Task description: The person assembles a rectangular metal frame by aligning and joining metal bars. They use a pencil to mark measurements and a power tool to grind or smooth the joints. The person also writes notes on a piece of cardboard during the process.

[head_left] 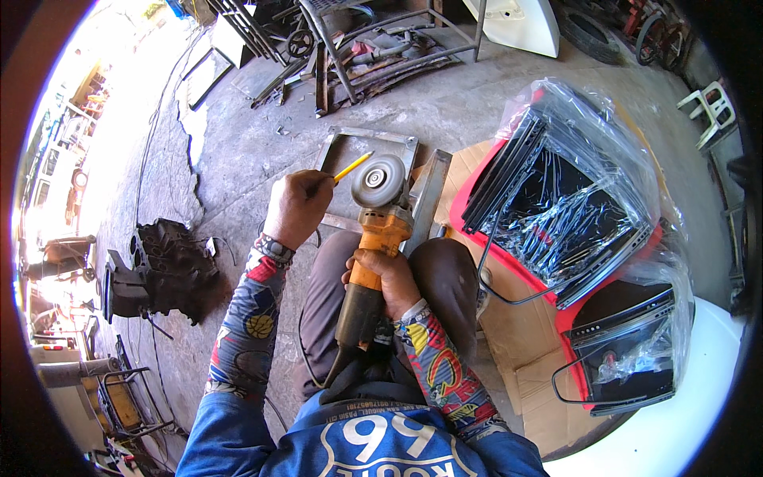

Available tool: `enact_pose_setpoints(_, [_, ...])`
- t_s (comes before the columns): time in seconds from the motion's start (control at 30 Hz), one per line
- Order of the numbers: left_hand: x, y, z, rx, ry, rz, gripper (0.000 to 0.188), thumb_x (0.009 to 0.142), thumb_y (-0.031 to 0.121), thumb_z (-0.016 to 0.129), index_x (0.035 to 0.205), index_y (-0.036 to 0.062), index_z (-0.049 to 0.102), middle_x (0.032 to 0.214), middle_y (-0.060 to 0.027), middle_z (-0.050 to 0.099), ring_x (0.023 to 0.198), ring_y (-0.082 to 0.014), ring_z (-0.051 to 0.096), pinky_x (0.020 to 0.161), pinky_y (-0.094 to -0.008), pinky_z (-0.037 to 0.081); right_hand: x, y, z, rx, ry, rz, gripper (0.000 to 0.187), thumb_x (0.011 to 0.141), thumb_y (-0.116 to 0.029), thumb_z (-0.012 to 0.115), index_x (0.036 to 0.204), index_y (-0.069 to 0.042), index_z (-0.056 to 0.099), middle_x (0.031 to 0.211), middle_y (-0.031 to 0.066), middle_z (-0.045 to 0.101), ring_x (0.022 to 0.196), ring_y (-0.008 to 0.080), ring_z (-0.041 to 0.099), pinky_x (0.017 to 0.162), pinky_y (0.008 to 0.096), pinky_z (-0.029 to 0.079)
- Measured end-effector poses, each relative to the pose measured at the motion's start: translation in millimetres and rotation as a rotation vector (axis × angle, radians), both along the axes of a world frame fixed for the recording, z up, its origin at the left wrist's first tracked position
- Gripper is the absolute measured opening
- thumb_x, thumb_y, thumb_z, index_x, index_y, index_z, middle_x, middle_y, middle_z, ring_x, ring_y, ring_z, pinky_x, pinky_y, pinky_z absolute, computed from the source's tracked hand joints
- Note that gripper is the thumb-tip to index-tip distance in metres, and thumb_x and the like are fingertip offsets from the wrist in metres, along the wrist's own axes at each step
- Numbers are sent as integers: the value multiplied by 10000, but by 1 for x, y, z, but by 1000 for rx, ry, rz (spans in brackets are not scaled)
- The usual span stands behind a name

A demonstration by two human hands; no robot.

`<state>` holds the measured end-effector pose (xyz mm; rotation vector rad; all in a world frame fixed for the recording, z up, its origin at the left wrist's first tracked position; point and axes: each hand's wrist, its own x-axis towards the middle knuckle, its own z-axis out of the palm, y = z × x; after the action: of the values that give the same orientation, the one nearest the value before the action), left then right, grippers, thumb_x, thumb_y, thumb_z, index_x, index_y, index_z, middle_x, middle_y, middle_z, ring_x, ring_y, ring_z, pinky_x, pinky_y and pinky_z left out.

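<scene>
My right hand is wrapped round the orange and black body of an angle grinder, held above my lap with its head pointing away from me. The round disc at its head looks smooth and grey; I cannot tell whether it turns. In my closed left hand is a yellow pencil, its tip reaching close to the disc's upper left edge. Beyond and below the grinder lies a metal frame on the concrete floor, partly hidden by the tool and my hands. A flat metal bar is beside it.
Red and black panels in clear plastic lie on cardboard at my right. A dark engine block sits on the floor at left. Scrap metal and a rack stand ahead, with a tyre and a white chair farther right.
</scene>
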<state>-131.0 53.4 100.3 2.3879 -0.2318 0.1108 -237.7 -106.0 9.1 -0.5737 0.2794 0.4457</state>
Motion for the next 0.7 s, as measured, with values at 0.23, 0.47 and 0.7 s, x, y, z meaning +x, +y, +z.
enact_pose_setpoints(0.23, [-1,-4,0,-13,-7,-55,202,865,178,675,929,-2,740,800,-194,693,699,-278,701,659,-360,536,0,1,-2,24,-14,3,304,840,-160,731,1044,4,577,848,118,675,719,272,709,667,395,601])
enact_pose_setpoints(0.47, [1,-3,5,3,-7,-61,187,834,165,701,931,11,746,809,-177,696,716,-265,703,676,-352,539,0,0,-2,8,-18,11,308,840,-166,738,1042,3,579,853,116,676,722,267,708,672,395,600])
enact_pose_setpoints(0.7, [1,-3,8,18,-19,-66,188,820,163,718,924,10,749,796,-163,703,708,-241,703,674,-334,541,0,0,-1,12,-9,17,295,844,-156,733,1037,7,580,852,117,676,721,266,708,665,390,602])
